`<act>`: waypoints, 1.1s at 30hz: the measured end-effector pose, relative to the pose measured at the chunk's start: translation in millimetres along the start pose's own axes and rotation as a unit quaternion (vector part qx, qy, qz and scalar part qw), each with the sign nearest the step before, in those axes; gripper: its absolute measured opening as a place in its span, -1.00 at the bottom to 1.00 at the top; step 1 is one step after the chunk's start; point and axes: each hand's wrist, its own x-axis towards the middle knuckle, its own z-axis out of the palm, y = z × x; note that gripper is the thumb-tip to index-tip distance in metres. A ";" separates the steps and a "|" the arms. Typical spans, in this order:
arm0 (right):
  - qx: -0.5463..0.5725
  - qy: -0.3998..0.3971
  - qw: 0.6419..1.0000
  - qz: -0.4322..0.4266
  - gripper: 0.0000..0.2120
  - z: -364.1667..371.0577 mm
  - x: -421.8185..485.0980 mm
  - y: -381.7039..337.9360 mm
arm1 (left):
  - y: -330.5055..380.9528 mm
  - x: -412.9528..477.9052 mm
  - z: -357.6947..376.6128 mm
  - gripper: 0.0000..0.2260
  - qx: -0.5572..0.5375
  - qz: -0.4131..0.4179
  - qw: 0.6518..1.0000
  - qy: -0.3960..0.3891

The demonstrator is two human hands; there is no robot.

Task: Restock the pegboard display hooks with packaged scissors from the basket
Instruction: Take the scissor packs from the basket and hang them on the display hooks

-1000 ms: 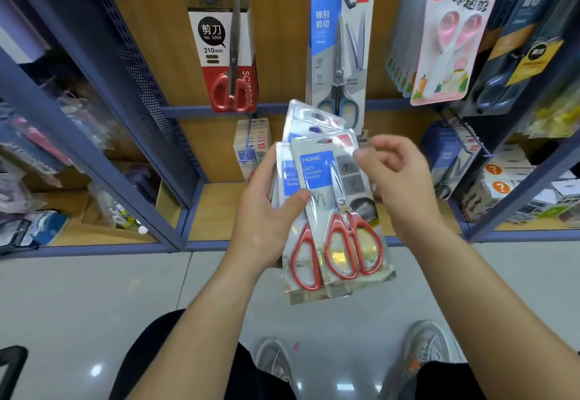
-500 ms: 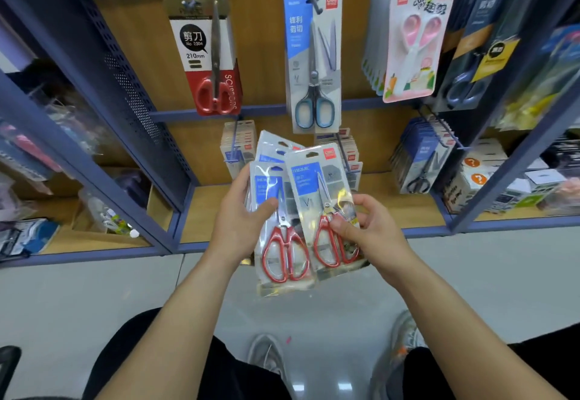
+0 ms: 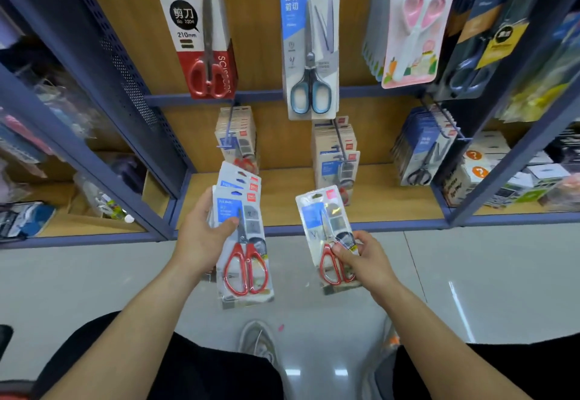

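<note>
We hold the stock in both hands, in front of the lower shelf (image 3: 282,203). The left hand (image 3: 201,239) grips a stack of packs (image 3: 244,274). Its thumb lies across the front card, and the rest of the hand is behind the stack, out of sight. The right hand (image 3: 367,261) pinches a single pack (image 3: 320,221) at its lower right part, with the thumb on the front over the red handles and the fingers (image 3: 361,239) curled round the edge. The two loads are apart. The basket is not in view.

**Handling, as we judge it.** Each pack is a printed card under a clear plastic cover.
- It is light, but the weight sits low, at the handles, so a pack held near the top would tend to swing.
- The card looks stiff enough to stay flat in a one-sided pinch.
- The glossy cover is probably slippery, so we press on the card edge as well as on the plastic.
- The blades are enclosed. The main risk is creasing the card by squeezing it.

**Where to take hold.** The pinch belongs in the lower half. This leaves the hang hole (image 3: 314,196) at the top free for a hook. On the lower row, the left hook (image 3: 230,126) and the centre hook (image 3: 340,141) both carry similar packs. We cannot tell which one matches.
</note>
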 end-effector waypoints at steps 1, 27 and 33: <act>0.011 0.011 1.000 0.001 -0.87 1.3 5.3 1.3 | -1.6 2.0 0.8 -0.59 0.002 -0.004 1.000 -0.002; 0.015 -0.070 0.992 -0.101 -0.85 188.7 180.8 -49.4 | -25.9 91.1 -64.0 -0.67 -0.059 -0.051 0.993 0.085; -0.004 -0.045 0.995 -0.084 -0.76 191.0 174.2 -36.4 | -26.6 90.9 -66.2 -0.64 -0.078 -0.064 0.992 0.072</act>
